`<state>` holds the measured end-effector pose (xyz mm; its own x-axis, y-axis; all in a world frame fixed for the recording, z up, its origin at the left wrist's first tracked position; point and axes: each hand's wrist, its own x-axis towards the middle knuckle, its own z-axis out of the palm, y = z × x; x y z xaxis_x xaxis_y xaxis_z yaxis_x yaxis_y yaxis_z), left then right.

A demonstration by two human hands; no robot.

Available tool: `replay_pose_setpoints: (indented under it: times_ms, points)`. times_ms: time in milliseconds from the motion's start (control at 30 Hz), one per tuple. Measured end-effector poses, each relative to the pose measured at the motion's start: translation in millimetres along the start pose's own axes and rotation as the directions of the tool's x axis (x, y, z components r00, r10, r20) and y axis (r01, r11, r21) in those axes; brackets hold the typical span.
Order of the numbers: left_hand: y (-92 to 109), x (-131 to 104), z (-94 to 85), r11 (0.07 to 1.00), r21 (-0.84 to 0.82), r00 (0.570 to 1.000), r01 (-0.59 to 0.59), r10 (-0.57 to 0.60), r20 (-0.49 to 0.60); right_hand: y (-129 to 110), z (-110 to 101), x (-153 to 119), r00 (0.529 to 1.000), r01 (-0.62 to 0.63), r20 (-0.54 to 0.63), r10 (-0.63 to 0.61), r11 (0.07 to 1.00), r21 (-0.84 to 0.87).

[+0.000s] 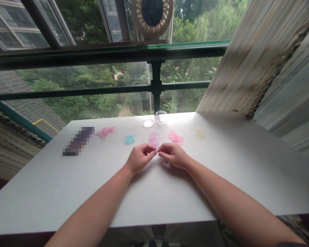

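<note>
My left hand [141, 158] and my right hand [175, 155] meet over the middle of the white table, fingertips nearly touching. Thumb and forefinger are pinched together on each. Whatever lies between the fingertips is too small to make out. Just beyond them is a loose purple pile [153, 139] of what look like tiny elastic bands. Similar heaps lie in a row: a pink one [106, 132] and a turquoise one [129, 139] on the left, another pink one [176, 138] and a pale yellow one [199, 133] on the right. Something small and pale [166, 164] shows under my right hand.
A clear round tub [161, 117] and a clear lid [148, 123] stand at the table's far edge. A blurred-out dark object [78, 141] lies at the left. Behind the table [92, 192] run a green railing [105, 56] and a window; a curtain [234, 58] hangs right.
</note>
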<state>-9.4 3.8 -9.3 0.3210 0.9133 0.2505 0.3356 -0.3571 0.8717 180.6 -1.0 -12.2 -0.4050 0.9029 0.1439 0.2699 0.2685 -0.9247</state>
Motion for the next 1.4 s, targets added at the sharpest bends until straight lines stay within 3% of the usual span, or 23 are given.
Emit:
replay_pose_setpoints:
  times_ms: [300, 800, 1400]
  points:
    - [7, -3, -1.9, 0.998, 0.057, 0.999, -0.034, 0.033, 0.015, 0, 1, -1, 0.998, -0.009, -0.053, 0.016, 0.993, 0.116]
    - [8, -4, -2.4, 0.991, 0.121, 0.997, -0.063, 0.058, 0.042, -4, -2, -2, 1.0, -0.013, 0.016, 0.011, 0.994, 0.109]
    - [10, -4, -3.4, 0.989, 0.11, 0.991, -0.1, 0.09, 0.099, -6, -1, -2, 0.999, -0.023, -0.035, 0.026, 0.995, 0.095]
